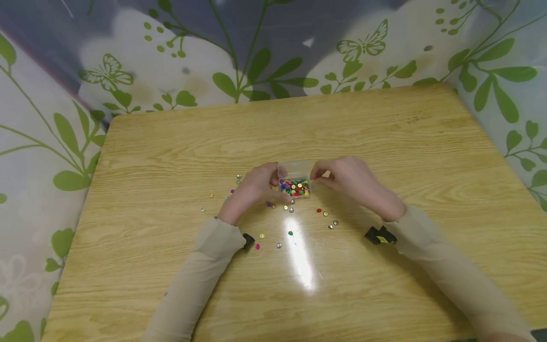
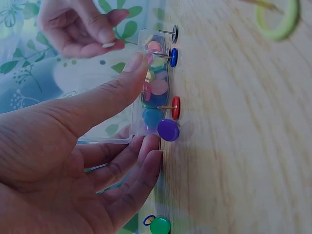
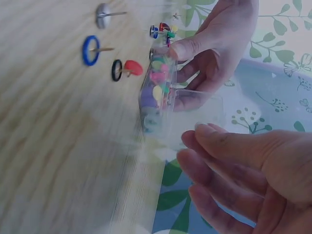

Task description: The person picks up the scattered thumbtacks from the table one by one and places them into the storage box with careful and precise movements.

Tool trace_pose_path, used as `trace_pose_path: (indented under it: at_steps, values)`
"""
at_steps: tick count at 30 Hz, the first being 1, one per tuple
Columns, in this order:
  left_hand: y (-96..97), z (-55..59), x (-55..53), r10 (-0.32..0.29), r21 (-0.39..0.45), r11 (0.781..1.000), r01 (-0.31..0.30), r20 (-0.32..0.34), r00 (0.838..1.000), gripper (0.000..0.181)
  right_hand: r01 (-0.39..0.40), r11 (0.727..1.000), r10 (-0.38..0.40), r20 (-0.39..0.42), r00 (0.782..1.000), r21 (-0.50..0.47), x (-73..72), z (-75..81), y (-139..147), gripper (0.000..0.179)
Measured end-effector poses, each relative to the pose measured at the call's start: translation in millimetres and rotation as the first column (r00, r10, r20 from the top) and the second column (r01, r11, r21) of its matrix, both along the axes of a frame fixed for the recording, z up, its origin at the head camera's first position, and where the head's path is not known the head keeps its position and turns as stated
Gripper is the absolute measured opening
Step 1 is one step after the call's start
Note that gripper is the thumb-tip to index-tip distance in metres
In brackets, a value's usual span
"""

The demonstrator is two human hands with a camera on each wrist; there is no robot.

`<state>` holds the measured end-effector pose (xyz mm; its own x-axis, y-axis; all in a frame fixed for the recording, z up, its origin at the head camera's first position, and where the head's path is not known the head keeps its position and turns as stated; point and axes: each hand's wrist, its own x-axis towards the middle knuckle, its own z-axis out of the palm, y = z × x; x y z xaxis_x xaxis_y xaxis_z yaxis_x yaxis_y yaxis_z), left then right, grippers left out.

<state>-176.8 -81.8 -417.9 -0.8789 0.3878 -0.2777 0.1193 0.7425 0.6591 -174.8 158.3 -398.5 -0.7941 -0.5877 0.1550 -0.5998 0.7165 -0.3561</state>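
Left hand (image 1: 255, 185) grips the box (image 1: 302, 195) (well filled, lid (image 1: 295, 168) raised). Right hand (image 1: 349, 178): fingertips nearly together; grasp indeterminate. Loose tacks (image 1: 325, 213) remain outside.

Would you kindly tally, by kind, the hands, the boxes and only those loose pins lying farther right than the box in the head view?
Hands: 2
Clear plastic box: 1
Loose pins: 4
Total: 7
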Motion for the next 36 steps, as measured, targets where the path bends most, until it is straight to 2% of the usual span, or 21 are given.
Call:
trace_pose_path:
  at_steps: [5, 11, 14, 18, 22, 27, 33, 36]
  values:
    - [-0.4, -0.4, 0.1, -0.004, -0.001, 1.000, 0.004, 0.000, 1.000, 0.064, -0.005, 1.000, 0.005, -0.027, 1.000, -0.007, -3.8, 0.0, -9.8, 0.004]
    - [0.9, -1.4, 0.0, -0.004, -0.004, 1.000, 0.004, 0.004, 1.000, 0.065, 0.000, 1.000, 0.000, 0.017, 1.000, -0.008, -4.8, -3.9, -8.3, 0.008]
    - [1.2, -1.2, 0.1, 0.000, -0.006, 1.000, 0.000, 0.009, 1.000, 0.066, 0.013, 1.000, -0.013, 0.025, 1.000, -0.013, -1.8, -3.1, -1.9, 0.008]
    - [0.8, -0.3, 0.0, 0.004, -0.005, 1.000, -0.004, 0.009, 1.000, 0.067, 0.005, 1.000, -0.005, -0.002, 1.000, -0.003, 6.9, 0.1, 9.7, 0.009]
    - [-0.4, 0.1, 0.4, -0.001, 0.005, 1.000, 0.001, 0.004, 1.000, 0.066, -0.043, 0.998, 0.044, -0.014, 0.999, 0.042, 20.5, -0.1, 20.5, 0.012]
    - [-1.2, 0.2, 1.5, -0.011, 0.010, 1.000, 0.012, -0.013, 1.000, 0.064, -0.113, 0.991, 0.112, 0.018, 0.994, 0.077, 39.6, -5.1, 27.9, 0.013]
    - [-1.4, 0.2, 2.2, -0.007, 0.024, 1.000, 0.007, -0.013, 1.000, 0.064, -0.246, 0.967, 0.239, 0.105, 0.965, 0.062, 53.3, -12.8, 31.1, 0.017]
    - [-0.7, 0.1, 2.1, -0.006, 0.019, 1.000, 0.006, -0.008, 1.000, 0.065, -0.275, 0.960, 0.264, 0.147, 0.953, 0.055, 55.6, -17.4, 31.6, 0.018]
